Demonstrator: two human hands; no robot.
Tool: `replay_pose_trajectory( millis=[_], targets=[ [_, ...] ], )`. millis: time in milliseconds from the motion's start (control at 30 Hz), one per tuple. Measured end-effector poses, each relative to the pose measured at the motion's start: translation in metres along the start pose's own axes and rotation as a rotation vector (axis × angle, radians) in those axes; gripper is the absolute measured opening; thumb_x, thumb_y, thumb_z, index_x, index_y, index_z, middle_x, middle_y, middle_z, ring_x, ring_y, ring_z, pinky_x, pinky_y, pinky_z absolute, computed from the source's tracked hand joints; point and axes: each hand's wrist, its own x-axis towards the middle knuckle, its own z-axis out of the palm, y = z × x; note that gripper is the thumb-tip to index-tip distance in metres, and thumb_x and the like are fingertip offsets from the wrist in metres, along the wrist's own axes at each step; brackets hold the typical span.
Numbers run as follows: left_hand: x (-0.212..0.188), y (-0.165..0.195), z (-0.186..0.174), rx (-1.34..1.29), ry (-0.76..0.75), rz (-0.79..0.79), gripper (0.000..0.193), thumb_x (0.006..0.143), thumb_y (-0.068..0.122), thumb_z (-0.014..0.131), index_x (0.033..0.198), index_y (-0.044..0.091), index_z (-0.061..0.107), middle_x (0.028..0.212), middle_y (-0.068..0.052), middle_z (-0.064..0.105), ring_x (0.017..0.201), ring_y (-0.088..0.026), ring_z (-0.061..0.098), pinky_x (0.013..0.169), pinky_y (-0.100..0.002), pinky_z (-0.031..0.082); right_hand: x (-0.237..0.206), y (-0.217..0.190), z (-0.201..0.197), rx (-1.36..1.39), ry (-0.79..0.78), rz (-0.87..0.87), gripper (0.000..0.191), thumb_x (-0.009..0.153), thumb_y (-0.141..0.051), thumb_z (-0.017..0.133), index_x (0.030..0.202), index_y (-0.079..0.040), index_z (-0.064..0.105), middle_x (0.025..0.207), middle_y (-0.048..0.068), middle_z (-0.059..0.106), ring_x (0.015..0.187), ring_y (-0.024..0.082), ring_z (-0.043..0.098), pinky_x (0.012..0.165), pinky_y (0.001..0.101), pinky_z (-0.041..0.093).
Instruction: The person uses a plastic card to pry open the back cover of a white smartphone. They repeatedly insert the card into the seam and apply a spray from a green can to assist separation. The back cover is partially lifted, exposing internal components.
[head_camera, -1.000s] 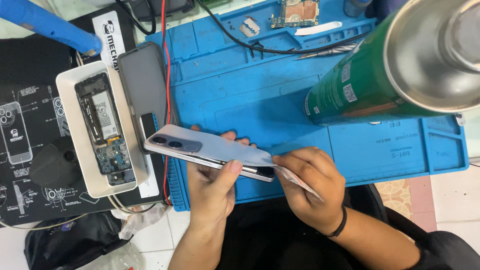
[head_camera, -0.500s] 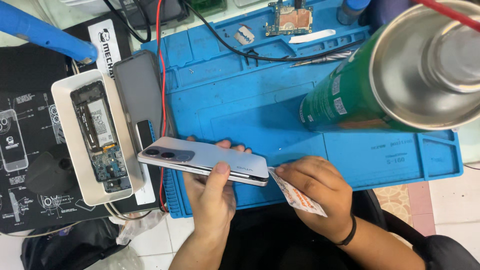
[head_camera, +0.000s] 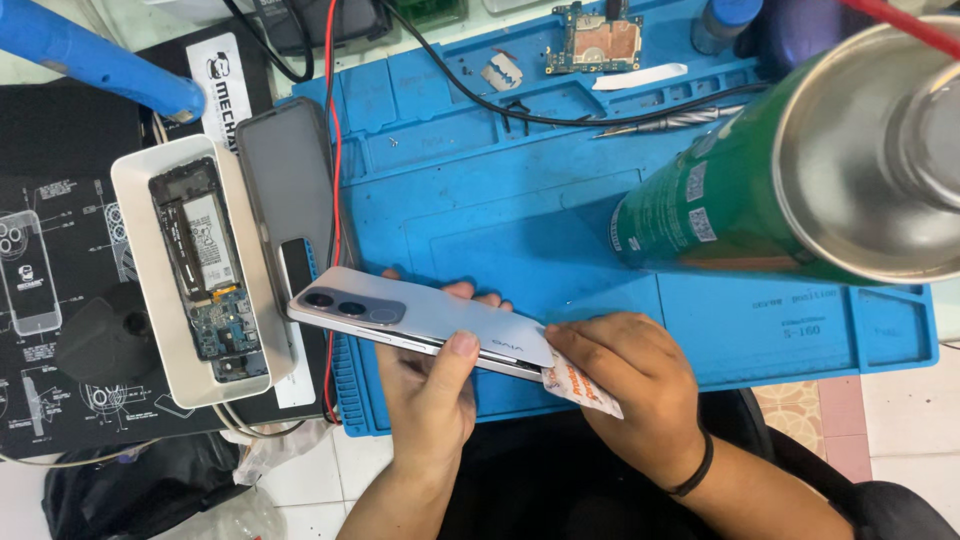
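Pale phone (head_camera: 430, 322), likely light, stiff, slippery and fragile, clamped by its long edges in left hand (head_camera: 432, 400) above blue mat (head_camera: 480, 210), right hand (head_camera: 630, 385) pinching thin card (head_camera: 580, 388) into seam beside that grip.

Left hand (head_camera: 430, 385) and right hand (head_camera: 625, 395) meet, fingers curled.

Blue work mat (head_camera: 480, 215) carries green can (head_camera: 720, 215), tweezers (head_camera: 660, 124).

Silver-white phone (head_camera: 425, 320), blue mat (head_camera: 500, 220)
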Motion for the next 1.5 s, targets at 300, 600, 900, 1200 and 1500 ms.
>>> replay_pose_trajectory(
  millis=[300,600,900,1200,1500],
  targets=[
    [0.002,0.005,-0.004,-0.037,-0.012,-0.048,0.095,0.091,0.0,0.063,0.164,0.004,0.002,0.126,-0.025,0.055,0.114,-0.039,0.064,0.104,-0.062,0.053,0.003,-0.001,0.002,-0.045,-0.017,-0.023,0.033,0.074,-0.009,0.083,0.105,-0.002,0.074,0.096,0.007,0.073,0.087,0.024,0.071,0.077,0.0352,0.054],
    [-0.002,0.006,-0.01,-0.076,-0.17,-0.009,0.098,0.091,-0.004,0.062,0.167,0.008,0.001,0.136,-0.025,0.053,0.126,-0.039,0.059,0.113,-0.064,0.046,-0.005,-0.001,0.004,-0.112,-0.018,-0.09,0.038,0.076,-0.019,0.082,0.109,-0.001,0.074,0.096,0.007,0.07,0.087,0.024,0.069,0.081,0.038,0.055],
    [-0.005,0.009,-0.013,-0.082,-0.223,0.002,0.098,0.091,0.001,0.065,0.167,0.01,0.003,0.14,-0.027,0.052,0.13,-0.043,0.057,0.116,-0.066,0.043,-0.014,0.004,0.008,-0.179,0.019,-0.16,0.037,0.08,-0.014,0.074,0.115,0.0,0.072,0.104,0.011,0.072,0.093,0.026,0.07,0.086,0.041,0.056],
    [-0.003,0.01,-0.022,-0.202,-0.259,-0.063,0.098,0.093,0.011,0.067,0.166,0.01,0.003,0.14,-0.027,0.053,0.13,-0.047,0.057,0.115,-0.069,0.043,-0.016,0.01,0.004,-0.124,0.029,-0.25,0.033,0.082,-0.011,0.073,0.113,0.001,0.073,0.103,0.013,0.071,0.091,0.027,0.072,0.083,0.0401,0.058],
    [-0.006,0.008,-0.024,-0.098,-0.303,-0.023,0.101,0.092,0.005,0.067,0.168,0.012,0.001,0.144,-0.024,0.05,0.135,-0.044,0.055,0.119,-0.067,0.042,-0.014,0.008,0.005,-0.136,0.008,-0.222,0.033,0.081,-0.011,0.073,0.111,0.002,0.073,0.1,0.012,0.072,0.093,0.027,0.072,0.084,0.0416,0.059]
  ],
)
